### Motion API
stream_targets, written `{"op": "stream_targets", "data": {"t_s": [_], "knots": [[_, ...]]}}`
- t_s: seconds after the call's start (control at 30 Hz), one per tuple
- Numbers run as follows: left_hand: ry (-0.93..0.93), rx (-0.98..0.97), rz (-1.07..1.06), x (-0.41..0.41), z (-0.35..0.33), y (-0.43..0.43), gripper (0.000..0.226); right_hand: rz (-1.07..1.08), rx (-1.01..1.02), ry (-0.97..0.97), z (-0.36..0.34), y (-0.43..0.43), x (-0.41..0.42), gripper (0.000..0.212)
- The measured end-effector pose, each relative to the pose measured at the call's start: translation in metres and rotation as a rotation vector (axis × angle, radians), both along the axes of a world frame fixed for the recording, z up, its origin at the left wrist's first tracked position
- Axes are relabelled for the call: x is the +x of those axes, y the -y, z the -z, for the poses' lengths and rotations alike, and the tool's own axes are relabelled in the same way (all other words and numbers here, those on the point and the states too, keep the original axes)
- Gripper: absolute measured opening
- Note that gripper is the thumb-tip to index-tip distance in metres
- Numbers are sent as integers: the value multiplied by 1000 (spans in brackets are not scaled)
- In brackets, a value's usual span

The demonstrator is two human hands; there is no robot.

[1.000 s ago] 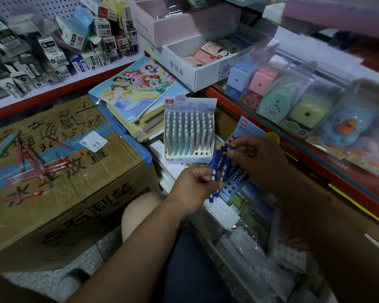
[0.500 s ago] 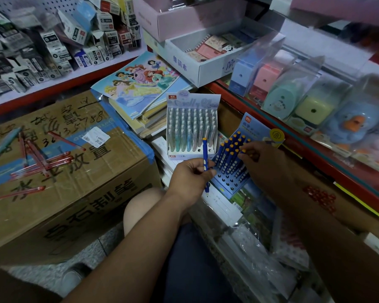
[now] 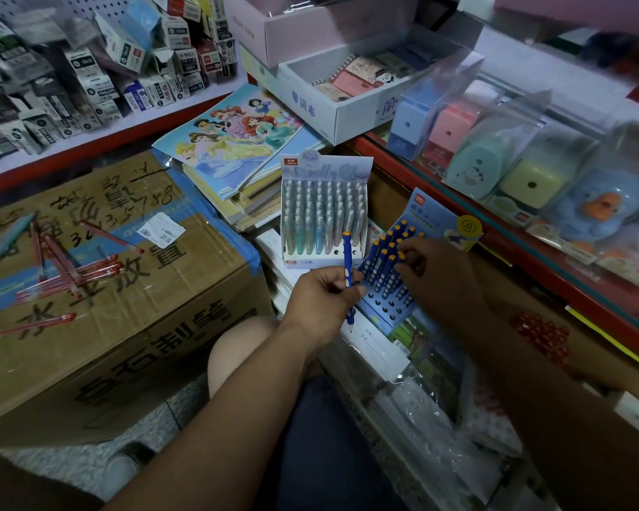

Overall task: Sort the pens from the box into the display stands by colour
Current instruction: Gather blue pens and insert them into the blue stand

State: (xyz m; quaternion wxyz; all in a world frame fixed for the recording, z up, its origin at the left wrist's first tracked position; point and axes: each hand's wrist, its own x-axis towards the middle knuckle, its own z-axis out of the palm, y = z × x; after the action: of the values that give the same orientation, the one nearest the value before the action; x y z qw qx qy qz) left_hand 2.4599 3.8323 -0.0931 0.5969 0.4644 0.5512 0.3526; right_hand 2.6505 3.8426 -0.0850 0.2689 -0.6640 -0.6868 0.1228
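Where a second ago both hands were closed together on a bundle of blue pens over the stand, they are now apart. A single blue pen (image 3: 347,269) is gripped upright in the left hand (image 3: 320,295), with its yellow cap above the fist and its point showing below. The right hand (image 3: 443,278) has been lowered onto the blue display stand (image 3: 391,309), and its fingertips (image 3: 403,265) are laid among the caps of the blue pens (image 3: 386,252) already seated there. Whether one of them is pinched or only steadied cannot be told. Most of the bundle is judged to have been slotted in by colour, and the pen in the left hand is probably the next to be placed. Empty holes are seen in the near rows, so room is left.

Just beside the blue stand, a pastel stand (image 3: 310,260) is filled with pale pens. Farther left, loose red pens (image 3: 67,271) are scattered on a taped cardboard box (image 3: 126,326) — red pens that are evidently yet to be sorted. It is not shown whether that carton is the box meant.

The right side of the blue stand is hidden under the right hand, and no stand for red can be made out.
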Motion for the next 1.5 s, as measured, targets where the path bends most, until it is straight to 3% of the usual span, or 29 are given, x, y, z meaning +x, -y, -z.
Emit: {"op": "stream_targets", "data": {"t_s": [0.37, 0.57, 0.67, 0.8, 0.87, 0.97, 1.03, 1.13, 1.2, 1.33, 1.5], "knots": [[-4, 6, 1, 1, 4, -1, 22, -59, 107, 249, 22, 1, 3, 14], [-2, 21, 29, 3, 0, -1, 6, -46, 71, 177, 22, 1, 6, 20], [21, 10, 26, 4, 1, -1, 12, -67, 82, 194, 22, 0, 8, 9], [12, 8, 34, 3, 1, -1, 14, -53, 55, 188, 19, 0, 5, 12], [-18, 26, 54, 3, 2, -2, 12, -15, 62, 35, 4, 3, 0, 12], [-83, 99, 150, 5, 2, -2, 28, -26, -42, -397, -27, 9, -9, 8], [-142, 139, 249, 10, 1, -1, 19, -89, -84, -426, -36, 10, -11, 14], [-199, 200, 331, 17, 4, -3, 30, -102, -67, -383, -40, 12, -7, 20], [-212, 205, 368, 20, 2, -8, 13, -55, -34, -398, -40, 15, 3, 18], [-411, 286, 400, 21, -3, -36, 46, 127, 12, -344, -31, 22, 25, 7], [-627, 125, 455, 14, 43, -61, 76, 176, -40, -249, -13, 27, 31, 12]]}}
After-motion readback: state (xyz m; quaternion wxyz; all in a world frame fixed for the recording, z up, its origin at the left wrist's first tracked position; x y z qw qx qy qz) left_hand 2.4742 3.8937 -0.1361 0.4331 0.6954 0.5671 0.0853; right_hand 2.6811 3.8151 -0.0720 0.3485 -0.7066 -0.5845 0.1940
